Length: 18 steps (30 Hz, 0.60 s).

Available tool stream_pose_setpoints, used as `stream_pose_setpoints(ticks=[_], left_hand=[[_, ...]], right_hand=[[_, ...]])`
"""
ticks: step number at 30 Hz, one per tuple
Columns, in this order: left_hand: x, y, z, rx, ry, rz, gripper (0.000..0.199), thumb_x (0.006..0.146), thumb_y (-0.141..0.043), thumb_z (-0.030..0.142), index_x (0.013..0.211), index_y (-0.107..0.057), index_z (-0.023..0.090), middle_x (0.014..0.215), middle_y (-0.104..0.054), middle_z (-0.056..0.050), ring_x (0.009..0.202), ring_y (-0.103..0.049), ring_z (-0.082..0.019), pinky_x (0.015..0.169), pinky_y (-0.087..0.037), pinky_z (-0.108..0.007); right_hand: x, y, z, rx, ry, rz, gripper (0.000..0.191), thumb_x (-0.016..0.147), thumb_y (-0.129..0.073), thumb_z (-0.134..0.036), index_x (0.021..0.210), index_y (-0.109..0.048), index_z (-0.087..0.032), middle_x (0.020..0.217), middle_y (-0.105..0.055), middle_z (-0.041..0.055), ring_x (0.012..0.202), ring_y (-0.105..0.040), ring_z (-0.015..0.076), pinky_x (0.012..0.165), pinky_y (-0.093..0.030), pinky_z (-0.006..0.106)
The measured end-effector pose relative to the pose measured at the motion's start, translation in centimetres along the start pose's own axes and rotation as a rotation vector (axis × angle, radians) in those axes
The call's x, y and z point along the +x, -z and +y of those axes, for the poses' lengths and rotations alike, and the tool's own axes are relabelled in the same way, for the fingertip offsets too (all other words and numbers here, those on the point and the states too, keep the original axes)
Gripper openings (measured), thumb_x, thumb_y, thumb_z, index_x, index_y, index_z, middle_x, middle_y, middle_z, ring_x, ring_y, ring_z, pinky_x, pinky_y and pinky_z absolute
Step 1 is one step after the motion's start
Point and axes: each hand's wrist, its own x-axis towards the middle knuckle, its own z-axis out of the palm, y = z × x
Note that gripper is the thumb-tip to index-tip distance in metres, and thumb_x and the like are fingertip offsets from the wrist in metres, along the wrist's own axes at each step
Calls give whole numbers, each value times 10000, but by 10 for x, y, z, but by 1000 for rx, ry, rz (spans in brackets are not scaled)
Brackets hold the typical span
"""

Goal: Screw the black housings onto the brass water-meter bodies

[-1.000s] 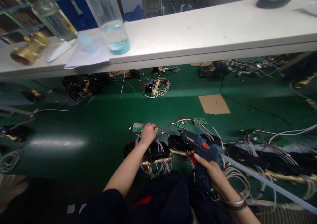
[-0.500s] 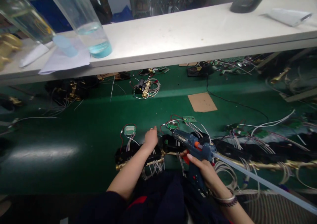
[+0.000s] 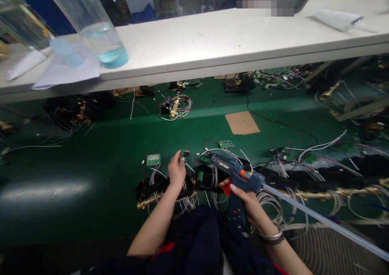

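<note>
My right hand (image 3: 243, 198) is wrapped round the handle of a blue glue gun (image 3: 231, 167), whose nozzle points left and whose long clear glue stick (image 3: 319, 214) trails to the right. Between the fingers of my left hand (image 3: 177, 170) is a small green circuit board (image 3: 185, 153), tilted and partly hidden. Left of that hand another board with a pale display (image 3: 153, 159) lies on the green table, wired to a black and brass unit (image 3: 148, 190). An open black housing (image 3: 206, 178) sits between my hands, below the nozzle. One more board (image 3: 225, 144) lies beyond the gun.
A white shelf (image 3: 182, 44) crosses above the green table (image 3: 115, 145), bearing a container of blue liquid (image 3: 112, 56) and a tube (image 3: 337, 20). Cardboard (image 3: 242, 122) and a coiled-cable brass unit (image 3: 174, 107) lie farther back. Wired units line the right side (image 3: 322, 178).
My left hand has moved slightly left and raised a circuit board between its fingers. The glue gun stays in my right hand. The whole view has shifted a little.
</note>
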Motion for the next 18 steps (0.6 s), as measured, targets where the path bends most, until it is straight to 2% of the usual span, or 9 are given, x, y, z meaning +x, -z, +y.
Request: stream_pose_setpoints(ticks=[2, 4, 7, 9, 11, 13, 15, 18], left_hand=[[5, 3, -6, -147, 85, 11, 548, 836, -465, 138, 1370, -388, 232, 1143, -613, -83, 1014, -589, -208, 879, -484, -341], [8, 7, -10, -285, 153, -26, 641, 812, -452, 104, 1417, -291, 241, 1155, -608, -72, 916, -621, -166, 786, -521, -290], [9, 15, -8, -449, 217, -116, 750, 730, -477, 58, 1421, -277, 268, 1189, -594, -50, 847, -630, -128, 749, -531, -262], [10, 20, -4, -521, 248, -172, 803, 659, -506, 36, 1400, -326, 288, 1195, -595, -38, 825, -630, -124, 736, -530, -261], [12, 23, -1, -565, 283, -217, 738, 617, -526, 41, 1321, -467, 254, 1151, -622, -51, 793, -633, -133, 718, -522, -265], [15, 25, -1, -595, 317, -239, 583, 620, -545, 79, 1188, -602, 196, 1078, -657, -74, 780, -634, -149, 711, -509, -272], [18, 26, -3, -620, 341, -223, 468, 650, -569, 141, 1111, -650, 171, 1044, -674, -86, 799, -633, -162, 712, -490, -270], [21, 24, -9, -645, 361, -162, 458, 665, -639, 215, 1122, -641, 176, 1070, -671, -84, 836, -622, -165, 709, -459, -254]], right_hand=[[0, 1, 1, 15, -5, 4, 336, 651, -771, -445, 857, -690, -192, 898, -706, 69, 917, -625, 265, 969, -394, 430], [-1, 1, 4, 32, -7, 14, 328, 652, -773, -438, 856, -688, -196, 893, -706, 62, 913, -626, 257, 969, -393, 423], [0, -5, 8, 24, -27, -13, 350, 638, -780, -450, 851, -688, -188, 898, -704, 71, 915, -625, 260, 950, -407, 417], [1, -9, 11, -1, -64, -57, 380, 626, -783, -471, 852, -686, -180, 899, -701, 79, 918, -624, 265, 932, -416, 413], [3, -15, 13, -43, -104, -97, 406, 614, -784, -494, 848, -681, -178, 882, -700, 79, 901, -624, 261, 907, -424, 399], [4, -19, 14, -90, -131, -124, 420, 605, -781, -515, 832, -677, -177, 844, -698, 76, 855, -623, 251, 861, -436, 384], [6, -24, 14, -117, -143, -138, 419, 603, -776, -526, 807, -673, -175, 809, -693, 73, 809, -616, 241, 819, -442, 373], [7, -29, 15, -141, -142, -155, 415, 604, -764, -547, 759, -663, -175, 782, -679, 65, 780, -599, 227, 791, -437, 358]])
